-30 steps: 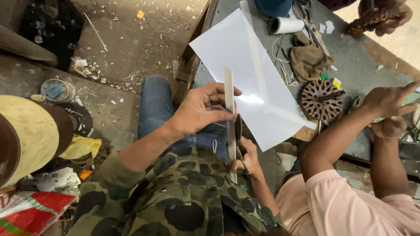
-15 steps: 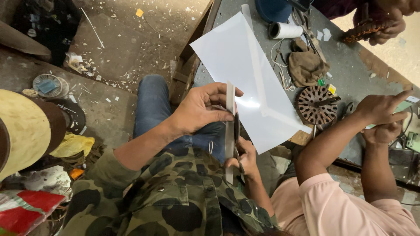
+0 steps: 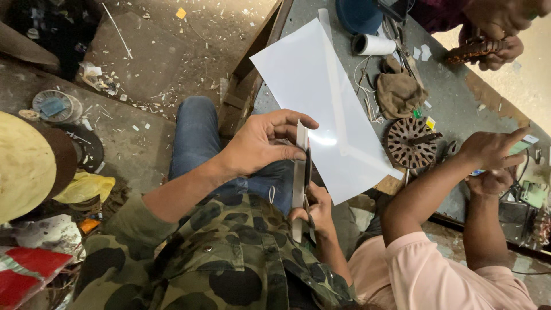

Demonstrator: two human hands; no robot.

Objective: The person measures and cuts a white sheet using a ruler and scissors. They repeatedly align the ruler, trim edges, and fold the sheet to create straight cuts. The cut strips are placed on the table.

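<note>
My left hand [image 3: 258,146] pinches the upper end of a narrow white strip [image 3: 298,183] held upright over my lap. My right hand [image 3: 314,211] grips the strip's lower part together with dark scissors [image 3: 308,169], whose blades lie along the strip's right edge. Just behind the strip, a large white sheet [image 3: 321,92] lies on the grey workbench [image 3: 459,97] and overhangs its near edge. My sleeves are camouflage and my legs are in blue jeans [image 3: 195,138].
A co-worker in a pink shirt [image 3: 436,270] reaches both hands [image 3: 492,150] onto the bench at the right. On the bench are a rusty round slotted core [image 3: 410,142], a brown cloth [image 3: 399,92] and a white spool [image 3: 373,45]. Another person's hands [image 3: 488,40] hold a brown part. Scraps litter the floor at left.
My hands keep their hold on the strip and scissors, with my left fingers spread a little more. The co-worker's upper hand has lowered onto the bench.
</note>
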